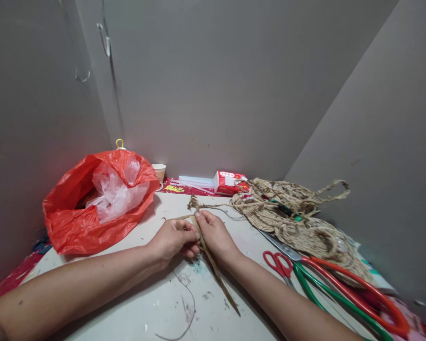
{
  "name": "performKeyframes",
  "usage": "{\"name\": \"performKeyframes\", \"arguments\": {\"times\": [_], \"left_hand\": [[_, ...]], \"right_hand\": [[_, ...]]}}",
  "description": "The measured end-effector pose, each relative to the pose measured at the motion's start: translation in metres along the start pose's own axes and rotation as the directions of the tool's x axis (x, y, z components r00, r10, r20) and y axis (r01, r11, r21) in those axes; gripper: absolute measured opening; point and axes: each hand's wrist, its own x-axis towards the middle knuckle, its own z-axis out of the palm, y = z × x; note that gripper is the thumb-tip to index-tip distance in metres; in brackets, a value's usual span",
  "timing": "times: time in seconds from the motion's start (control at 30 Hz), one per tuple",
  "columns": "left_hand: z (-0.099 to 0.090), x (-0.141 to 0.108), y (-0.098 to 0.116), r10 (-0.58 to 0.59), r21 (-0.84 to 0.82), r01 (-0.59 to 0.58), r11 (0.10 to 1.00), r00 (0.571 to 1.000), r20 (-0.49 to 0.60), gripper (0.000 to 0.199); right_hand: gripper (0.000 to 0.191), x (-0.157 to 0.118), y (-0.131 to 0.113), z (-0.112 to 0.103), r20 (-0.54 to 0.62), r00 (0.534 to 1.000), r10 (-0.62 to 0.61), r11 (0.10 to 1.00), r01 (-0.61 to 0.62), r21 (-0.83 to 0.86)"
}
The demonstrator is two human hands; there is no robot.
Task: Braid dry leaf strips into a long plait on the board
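Observation:
My left hand (179,239) and my right hand (215,234) meet over the middle of the white table, both closed in a pinch. Between them they grip a flat brown fibre strip (216,273), whose long tapered end trails down toward me under my right wrist. At the strip's far end a knotted braided cord (213,205) runs right to a large heap of braided straw cord (284,222). A thin loose strand (193,308) curls on the table below my left hand. My fingers hide the exact place where the strip joins the braid.
A red plastic bag (67,232) with clear plastic inside stands at the left, a paper cup (159,171) behind it. Beside the cord heap lie small red scissors (279,265) and big shears (355,289) with red and green handles. A red tissue pack (227,183) sits by the back wall.

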Motion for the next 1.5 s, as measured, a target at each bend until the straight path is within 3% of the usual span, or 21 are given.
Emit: {"name": "performKeyframes", "arguments": {"times": [0.27, 0.67, 0.93, 1.17, 1.33, 1.43, 1.5], "left_hand": [[0.0, -0.005, 0.001, 0.016, -0.003, -0.016, 1.0, 0.999, 0.031, 0.014], [0.0, -0.009, -0.005, 0.145, 0.017, -0.147, 0.989, 0.987, 0.07, 0.016], [0.009, -0.011, -0.005, 0.069, -0.045, -0.071, 0.996, 0.996, -0.047, 0.021], [0.004, -0.008, -0.004, 0.039, -0.037, -0.041, 0.998, 0.998, -0.05, 0.018], [0.016, -0.026, 0.001, 0.068, 0.004, -0.069, 0.998, 0.993, 0.096, 0.016], [0.024, -0.052, 0.019, 0.058, -0.004, -0.058, 0.998, 0.979, 0.195, 0.019], [0.016, -0.071, 0.036, 0.11, -0.02, -0.108, 0.994, 0.972, 0.209, 0.018]], "right_hand": [[0.029, -0.002, -0.001, 0.002, -0.002, 1.0, -0.012, 0.999, 0.012, -0.037], [0.026, -0.001, 0.002, 0.003, 0.023, 1.0, 0.003, 1.0, -0.003, -0.005], [0.028, -0.001, -0.001, 0.003, -0.037, 0.999, -0.004, 1.0, 0.004, -0.014], [0.028, -0.001, -0.001, 0.003, -0.036, 0.999, 0.001, 1.0, -0.001, 0.004], [0.026, 0.005, 0.003, 0.001, -0.038, 0.999, 0.036, 0.998, -0.034, 0.052], [0.025, 0.007, 0.003, -0.001, -0.033, 0.996, 0.077, 0.993, -0.073, 0.095], [0.025, 0.007, 0.001, -0.001, -0.026, 0.995, 0.101, 0.987, -0.097, 0.127]]}}
